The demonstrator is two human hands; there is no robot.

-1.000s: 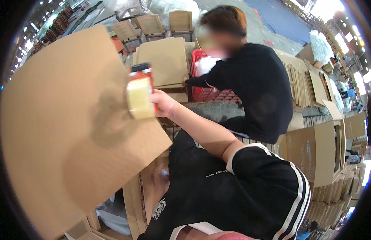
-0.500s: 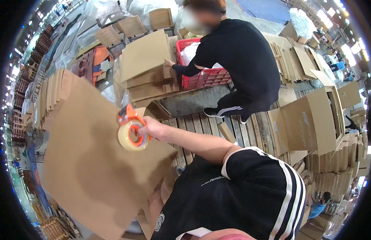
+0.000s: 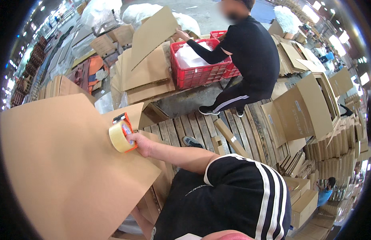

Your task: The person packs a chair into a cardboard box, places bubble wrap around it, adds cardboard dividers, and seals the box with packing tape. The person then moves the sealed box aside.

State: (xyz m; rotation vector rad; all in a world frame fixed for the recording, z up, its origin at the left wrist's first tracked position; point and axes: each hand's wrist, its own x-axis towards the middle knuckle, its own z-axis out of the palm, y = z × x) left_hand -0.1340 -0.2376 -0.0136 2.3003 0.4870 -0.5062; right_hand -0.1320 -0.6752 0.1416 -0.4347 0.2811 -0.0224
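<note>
My right hand [image 3: 142,145] is wrapped round an orange tape dispenser [image 3: 132,137] with a wide roll of clear tape [image 3: 120,137]. It holds the dispenser in front of a large brown cardboard sheet [image 3: 69,168], which fills the lower left and stands tilted. I cannot tell whether the tape touches the board. Part of my left forearm [image 3: 143,218] shows low down, passing behind the board's near edge; the left hand is hidden there.
Across from me a person in black [image 3: 251,56] lifts a cardboard sheet [image 3: 155,34] off a stack [image 3: 147,74], beside red crates [image 3: 199,74] with white wrapping. Wooden pallet slats [image 3: 185,126] lie underfoot, with cardboard strips [image 3: 233,138]. An open carton [image 3: 299,112] stands to the right.
The large cardboard sheet has shifted left and nearer. My right hand has moved slightly left and down with the tape dispenser. The other person has raised a sheet from the stack.
</note>
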